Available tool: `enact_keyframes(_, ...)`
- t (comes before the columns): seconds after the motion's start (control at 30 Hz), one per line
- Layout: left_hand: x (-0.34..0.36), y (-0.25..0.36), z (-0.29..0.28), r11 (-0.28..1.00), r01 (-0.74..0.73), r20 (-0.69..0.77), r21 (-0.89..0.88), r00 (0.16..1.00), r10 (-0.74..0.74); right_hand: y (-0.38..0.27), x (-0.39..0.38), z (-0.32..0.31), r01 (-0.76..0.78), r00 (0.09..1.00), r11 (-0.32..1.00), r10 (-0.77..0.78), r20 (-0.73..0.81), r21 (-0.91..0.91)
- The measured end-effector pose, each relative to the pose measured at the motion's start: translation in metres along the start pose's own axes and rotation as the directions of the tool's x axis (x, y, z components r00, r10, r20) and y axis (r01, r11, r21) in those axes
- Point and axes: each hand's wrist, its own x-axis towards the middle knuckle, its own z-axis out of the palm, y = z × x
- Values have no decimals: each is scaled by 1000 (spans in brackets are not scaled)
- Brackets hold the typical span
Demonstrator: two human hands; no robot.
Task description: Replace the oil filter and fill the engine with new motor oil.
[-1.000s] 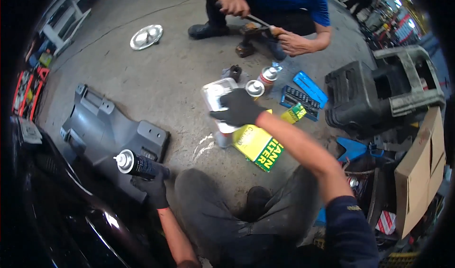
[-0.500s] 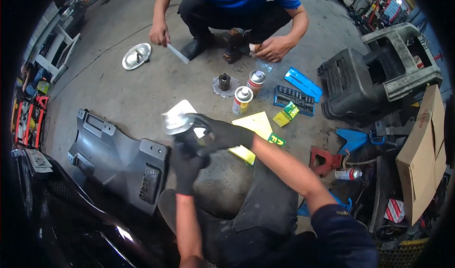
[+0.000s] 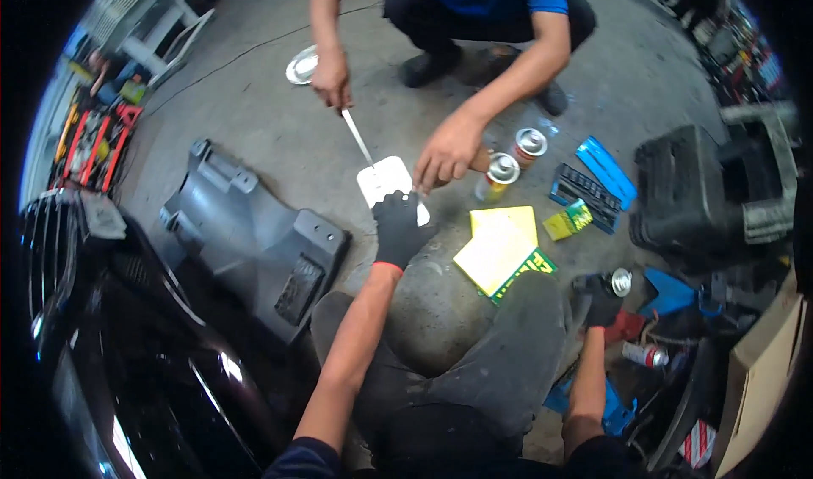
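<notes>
My left hand [image 3: 398,229], in a black glove with a red cuff, grips the near edge of a white rounded plate [image 3: 385,174]. A person in blue crouches opposite. That person's one hand [image 3: 332,81] holds a thin pale strip [image 3: 356,136] with its tip at the plate's far edge. The person's other hand [image 3: 449,149] is at the plate's right edge. Off to the right, my gloved right hand [image 3: 603,307] is closed round a small part with a round silver top [image 3: 621,282]; its lower body is hidden.
Yellow boards [image 3: 501,246] lie before my knees, near two cans [image 3: 502,170], a yellow-green box [image 3: 567,220] and a socket set [image 3: 584,193]. A grey plastic panel [image 3: 246,225] and black car bumper [image 3: 152,343] flank my left; a carton [image 3: 762,369] stands right.
My hands have parted: the right carried the silver-topped part rightward, while the left reached forward to the white plate. The crouching person's hands came over to the plate with the strip.
</notes>
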Motion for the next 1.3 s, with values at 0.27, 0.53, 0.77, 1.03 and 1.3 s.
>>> enact_keyframes(0.27,-5,-28,-3,997,-79,164,24,984,74,44,-6,-1,-131,990,963,112,-91,-237)
enact_keyframes(0.53,-40,-28,-14,999,-34,4,30,999,33,52,-25,22,-906,422,372,826,373,201)
enact_keyframes(0.77,-48,-21,9,984,176,65,23,982,-177,-189,-36,152,31,866,987,-104,489,155)
enact_keyframes(1.03,-49,-29,5,985,167,19,-37,986,-166,-306,-99,278,393,327,828,-533,780,400)
enact_keyframes(1.3,-45,-22,10,959,257,2,-121,966,-259,-337,-81,408,868,-107,355,-550,828,348)
